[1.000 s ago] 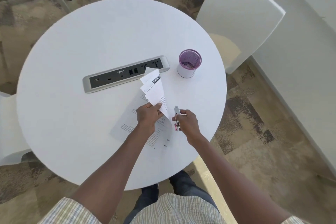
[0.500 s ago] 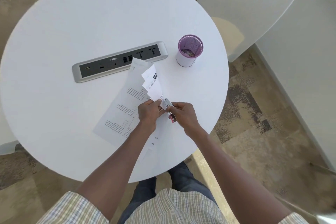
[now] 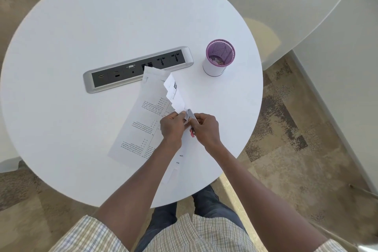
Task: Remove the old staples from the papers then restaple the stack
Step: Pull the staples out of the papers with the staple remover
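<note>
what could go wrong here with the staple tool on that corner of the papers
1. The left hand pinches the folded-back papers right beside the metal tool in the right hand; a slip could nick a finger or tear the corner.
2. The loose sheets lying under the hands may slide on the smooth table and get out of order.
3. A pulled staple is tiny and could drop to the floor instead of reaching the purple mesh cup.

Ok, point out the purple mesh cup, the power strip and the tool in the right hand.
purple mesh cup [image 3: 214, 68], head view, white outer wall.
power strip [image 3: 122, 73], head view, dark socket panel.
staple tool [image 3: 190, 115], head view, metal tip at the papers' corner.
</note>
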Available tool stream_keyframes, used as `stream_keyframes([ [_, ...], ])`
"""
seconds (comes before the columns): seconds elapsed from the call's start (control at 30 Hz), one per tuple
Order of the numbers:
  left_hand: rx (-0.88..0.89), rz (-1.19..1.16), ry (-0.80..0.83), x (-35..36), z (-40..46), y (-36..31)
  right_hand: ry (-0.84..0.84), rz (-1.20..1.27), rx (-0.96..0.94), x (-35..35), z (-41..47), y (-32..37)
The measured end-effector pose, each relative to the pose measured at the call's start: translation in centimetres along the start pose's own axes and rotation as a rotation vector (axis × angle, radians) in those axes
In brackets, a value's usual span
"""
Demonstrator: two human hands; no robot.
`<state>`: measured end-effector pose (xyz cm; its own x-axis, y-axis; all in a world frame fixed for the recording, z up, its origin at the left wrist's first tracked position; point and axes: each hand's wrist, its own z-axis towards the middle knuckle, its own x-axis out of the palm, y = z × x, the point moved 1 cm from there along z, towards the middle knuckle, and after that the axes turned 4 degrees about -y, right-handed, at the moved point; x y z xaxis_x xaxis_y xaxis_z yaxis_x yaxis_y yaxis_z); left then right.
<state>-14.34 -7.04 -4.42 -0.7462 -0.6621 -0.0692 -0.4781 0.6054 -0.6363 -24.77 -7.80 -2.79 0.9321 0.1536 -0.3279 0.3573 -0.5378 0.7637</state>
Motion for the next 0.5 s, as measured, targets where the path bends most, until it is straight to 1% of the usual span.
stream_keyframes([
  [0.2, 0.004, -0.004, -0.019, -0.2, -0.1, 0.3, -0.049, -0.057, -0.058, 1.1, 0.2, -0.2],
  [0.4, -0.006, -0.007, -0.03, -0.2, 0.2, 0.3, -0.068, -0.041, -0.016, 1.7, 0.5, 0.0],
  [0.5, 0.004, 0.009, -0.03, 0.0, 0.2, 0.4, -0.062, -0.113, -0.055, 1.6, 0.7, 0.1],
])
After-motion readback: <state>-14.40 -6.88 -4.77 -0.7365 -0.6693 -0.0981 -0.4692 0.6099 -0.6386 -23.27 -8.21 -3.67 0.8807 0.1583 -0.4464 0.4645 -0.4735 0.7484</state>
